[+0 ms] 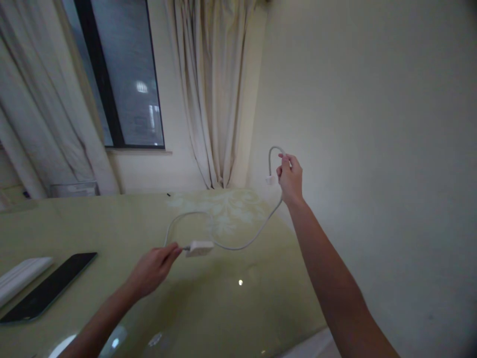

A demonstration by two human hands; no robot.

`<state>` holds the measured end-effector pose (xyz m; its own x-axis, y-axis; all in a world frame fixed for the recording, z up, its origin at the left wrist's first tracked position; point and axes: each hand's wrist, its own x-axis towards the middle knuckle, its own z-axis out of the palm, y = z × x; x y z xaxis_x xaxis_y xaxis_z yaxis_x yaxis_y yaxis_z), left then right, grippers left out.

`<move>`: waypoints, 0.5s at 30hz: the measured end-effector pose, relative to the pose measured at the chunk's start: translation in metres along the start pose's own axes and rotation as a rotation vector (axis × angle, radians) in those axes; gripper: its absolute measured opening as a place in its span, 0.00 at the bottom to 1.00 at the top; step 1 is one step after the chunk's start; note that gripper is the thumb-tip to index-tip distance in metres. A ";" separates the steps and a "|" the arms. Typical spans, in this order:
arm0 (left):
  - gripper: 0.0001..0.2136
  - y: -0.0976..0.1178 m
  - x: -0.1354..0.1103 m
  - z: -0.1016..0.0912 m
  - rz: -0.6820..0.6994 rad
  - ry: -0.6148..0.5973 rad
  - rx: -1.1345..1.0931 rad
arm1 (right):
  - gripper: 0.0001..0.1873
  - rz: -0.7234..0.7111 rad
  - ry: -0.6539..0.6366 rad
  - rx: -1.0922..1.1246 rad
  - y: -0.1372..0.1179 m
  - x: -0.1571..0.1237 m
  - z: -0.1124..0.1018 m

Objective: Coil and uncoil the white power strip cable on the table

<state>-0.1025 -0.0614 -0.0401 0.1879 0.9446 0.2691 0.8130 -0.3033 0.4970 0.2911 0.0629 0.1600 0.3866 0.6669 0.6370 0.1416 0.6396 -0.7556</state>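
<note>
A white charging cable (pixel 238 248) hangs in a loose curve between my two hands above the table. My left hand (pixel 154 268) is closed, pinching the cord right beside a white adapter block (pixel 200 248), which sticks out to the right of the fingertips. Behind that block, part of the cord loops up and back down to my left hand. Raised higher, near the wall, my right hand (pixel 290 179) is closed around the cord close to its other end. From its fingers a short length bends over, and a small white plug (pixel 270 180) dangles from it.
On the pale green glossy table (pixel 208 308), a flat black tablet-like slab (pixel 50 286) and a long white object (pixel 22 276) lie at the left. A window (pixel 128 74) and beige curtains (pixel 219 99) are behind. The bare wall (pixel 372 124) rises close on the right.
</note>
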 end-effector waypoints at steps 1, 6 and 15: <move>0.23 0.001 0.002 -0.014 0.011 0.118 -0.136 | 0.15 -0.019 0.022 -0.014 -0.001 0.007 -0.001; 0.22 0.035 0.025 -0.068 -0.098 0.569 -1.003 | 0.16 -0.035 -0.002 -0.009 0.001 0.021 0.010; 0.08 0.130 0.107 -0.098 -0.133 0.517 -1.587 | 0.23 0.061 -0.335 0.189 0.024 -0.069 0.090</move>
<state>-0.0308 -0.0115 0.1339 -0.2835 0.9323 0.2245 -0.5784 -0.3530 0.7354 0.1859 0.0669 0.1118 0.0653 0.7736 0.6303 -0.0545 0.6335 -0.7718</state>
